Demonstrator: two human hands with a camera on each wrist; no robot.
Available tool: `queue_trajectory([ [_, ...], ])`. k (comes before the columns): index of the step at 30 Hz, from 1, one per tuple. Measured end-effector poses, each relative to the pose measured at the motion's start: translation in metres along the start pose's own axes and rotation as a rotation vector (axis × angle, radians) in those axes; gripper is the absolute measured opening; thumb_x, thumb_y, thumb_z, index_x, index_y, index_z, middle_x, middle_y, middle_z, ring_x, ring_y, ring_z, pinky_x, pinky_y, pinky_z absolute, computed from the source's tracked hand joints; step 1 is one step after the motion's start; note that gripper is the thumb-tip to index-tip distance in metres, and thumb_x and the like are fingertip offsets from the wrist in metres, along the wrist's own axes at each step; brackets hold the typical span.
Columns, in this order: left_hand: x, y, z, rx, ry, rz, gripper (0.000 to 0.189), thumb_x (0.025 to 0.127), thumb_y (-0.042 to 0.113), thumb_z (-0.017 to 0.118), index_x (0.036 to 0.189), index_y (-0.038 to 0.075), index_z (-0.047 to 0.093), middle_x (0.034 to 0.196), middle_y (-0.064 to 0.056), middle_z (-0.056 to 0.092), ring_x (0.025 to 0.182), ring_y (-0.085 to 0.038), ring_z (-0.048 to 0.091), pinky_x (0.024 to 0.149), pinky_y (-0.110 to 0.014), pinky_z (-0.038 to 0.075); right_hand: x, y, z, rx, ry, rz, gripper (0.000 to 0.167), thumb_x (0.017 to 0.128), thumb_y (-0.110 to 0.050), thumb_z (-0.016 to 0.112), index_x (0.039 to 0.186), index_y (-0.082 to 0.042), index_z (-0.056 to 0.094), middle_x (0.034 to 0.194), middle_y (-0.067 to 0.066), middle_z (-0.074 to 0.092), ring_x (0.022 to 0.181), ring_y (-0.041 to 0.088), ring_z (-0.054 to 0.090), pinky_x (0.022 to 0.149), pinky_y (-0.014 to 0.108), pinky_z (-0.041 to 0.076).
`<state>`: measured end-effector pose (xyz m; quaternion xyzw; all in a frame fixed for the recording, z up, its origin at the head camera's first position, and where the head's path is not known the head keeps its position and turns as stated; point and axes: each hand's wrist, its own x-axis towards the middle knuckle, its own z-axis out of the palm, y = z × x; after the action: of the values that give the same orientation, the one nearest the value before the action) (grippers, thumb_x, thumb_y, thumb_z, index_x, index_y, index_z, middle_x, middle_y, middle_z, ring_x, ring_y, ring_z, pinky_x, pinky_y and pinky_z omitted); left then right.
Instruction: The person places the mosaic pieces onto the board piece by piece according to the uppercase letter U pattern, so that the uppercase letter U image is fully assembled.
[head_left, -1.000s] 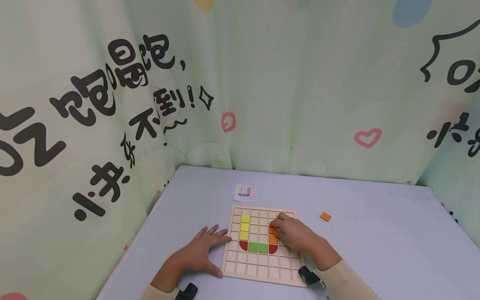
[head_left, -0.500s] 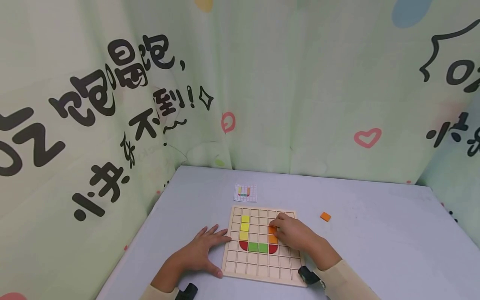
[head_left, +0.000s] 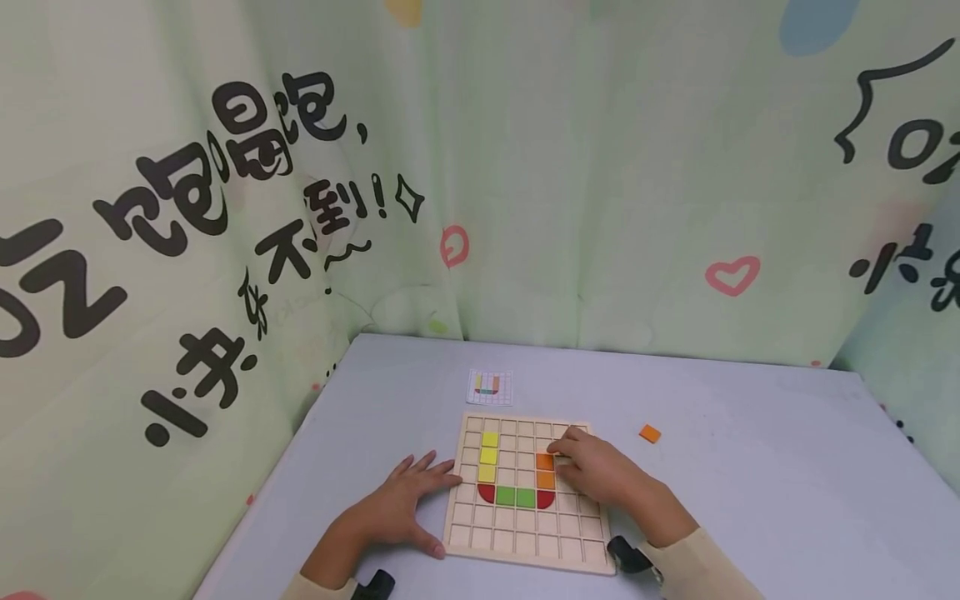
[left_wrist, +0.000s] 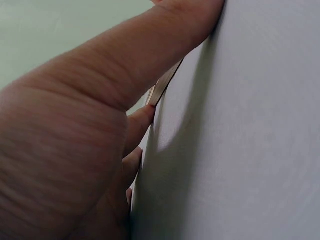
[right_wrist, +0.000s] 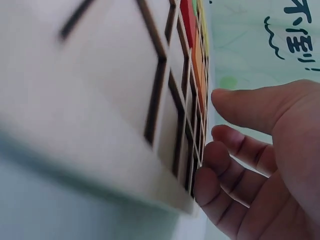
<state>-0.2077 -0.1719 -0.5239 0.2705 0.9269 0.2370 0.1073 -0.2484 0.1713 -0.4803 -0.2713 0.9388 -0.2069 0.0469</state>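
A wooden grid board (head_left: pixel 527 446) lies on the table. On it stand a column of yellow tiles (head_left: pixel 488 456), red rounded tiles (head_left: pixel 487 493), green tiles (head_left: pixel 516 497) and two orange tiles (head_left: pixel 545 471), forming a U. My left hand (head_left: pixel 393 506) has its fingers spread, with the thumb and a fingertip against the board's left edge. My right hand (head_left: pixel 603 473) hovers over the board's right side, just beside the orange tiles. In the right wrist view its thumb and loosely bent fingers (right_wrist: pixel 230 182) stand apart with nothing between them.
A loose orange tile (head_left: pixel 650 433) lies on the table (head_left: pixel 750 467) right of the board. Behind the board lies a small printed card (head_left: pixel 490 387) with a coloured U pattern. A curtain (head_left: pixel 637 208) hangs behind the table and at its sides.
My right hand has let go of the upper orange tile and drawn slightly right, leaving the tile in the grid. The left hand keeps its place.
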Motion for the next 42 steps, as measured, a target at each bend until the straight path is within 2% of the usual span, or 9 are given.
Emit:
queue_trajectory([
  [8, -0.002, 0.002, -0.001, -0.008, 0.005, 0.005, 0.100, 0.056, 0.071, 0.079, 0.143, 0.033, 0.048, 0.154, 0.006, 0.034, 0.147, -0.025, 0.013, 0.116, -0.053, 0.002, -0.013, 0.017, -0.009, -0.012, 0.038, 0.105, 0.025, 0.091, -0.016, 0.067, 0.116, -0.011, 0.068, 0.106, -0.007, 0.056, 0.088, 0.012, 0.053, 0.080, 0.037, 0.049],
  [13, -0.003, 0.002, -0.001, -0.023, 0.004, 0.017, 0.100, 0.056, 0.071, 0.079, 0.143, 0.032, 0.048, 0.155, 0.006, 0.034, 0.147, -0.026, 0.013, 0.116, -0.053, 0.003, -0.023, 0.035, -0.013, -0.034, 0.054, 0.145, 0.026, 0.090, -0.016, 0.069, 0.115, -0.010, 0.068, 0.109, -0.003, 0.059, 0.098, 0.018, 0.058, 0.088, 0.043, 0.050],
  [18, -0.003, 0.002, -0.001, -0.028, 0.002, 0.013, 0.100, 0.056, 0.071, 0.079, 0.143, 0.033, 0.049, 0.155, 0.007, 0.034, 0.147, -0.025, 0.013, 0.116, -0.053, 0.003, -0.035, 0.052, -0.019, -0.065, 0.081, 0.137, 0.028, 0.088, -0.013, 0.070, 0.116, -0.008, 0.068, 0.109, 0.000, 0.059, 0.102, 0.023, 0.059, 0.088, 0.045, 0.050],
  [23, -0.002, 0.002, -0.001, -0.025, 0.005, 0.011, 0.099, 0.056, 0.071, 0.079, 0.143, 0.033, 0.049, 0.155, 0.007, 0.034, 0.147, -0.025, 0.013, 0.116, -0.053, 0.003, -0.043, 0.063, -0.028, -0.103, 0.126, 0.121, 0.031, 0.086, -0.012, 0.072, 0.115, -0.002, 0.067, 0.106, 0.005, 0.060, 0.100, 0.028, 0.060, 0.085, 0.048, 0.050],
  [31, -0.004, 0.001, -0.002, -0.030, 0.006, 0.015, 0.099, 0.057, 0.071, 0.079, 0.143, 0.031, 0.049, 0.154, 0.006, 0.034, 0.147, -0.026, 0.014, 0.116, -0.053, 0.004, -0.043, 0.078, -0.033, -0.103, 0.123, 0.187, 0.036, 0.085, -0.014, 0.073, 0.118, 0.000, 0.065, 0.104, 0.008, 0.060, 0.096, 0.029, 0.061, 0.083, 0.050, 0.050],
  [37, -0.005, 0.001, -0.002, -0.025, 0.007, 0.019, 0.100, 0.057, 0.072, 0.078, 0.143, 0.031, 0.049, 0.155, 0.005, 0.034, 0.147, -0.027, 0.014, 0.116, -0.054, 0.004, -0.040, 0.090, -0.034, -0.125, 0.154, 0.233, 0.039, 0.084, -0.015, 0.074, 0.117, 0.002, 0.065, 0.098, 0.007, 0.059, 0.089, 0.026, 0.059, 0.080, 0.049, 0.050],
  [42, -0.005, 0.003, -0.003, -0.020, 0.009, 0.025, 0.099, 0.058, 0.071, 0.078, 0.143, 0.030, 0.049, 0.154, 0.005, 0.035, 0.147, -0.027, 0.014, 0.116, -0.054, 0.005, -0.039, 0.097, -0.037, -0.129, 0.152, 0.317, 0.042, 0.084, -0.019, 0.075, 0.117, 0.004, 0.063, 0.104, 0.016, 0.059, 0.091, 0.032, 0.059, 0.082, 0.054, 0.049],
])
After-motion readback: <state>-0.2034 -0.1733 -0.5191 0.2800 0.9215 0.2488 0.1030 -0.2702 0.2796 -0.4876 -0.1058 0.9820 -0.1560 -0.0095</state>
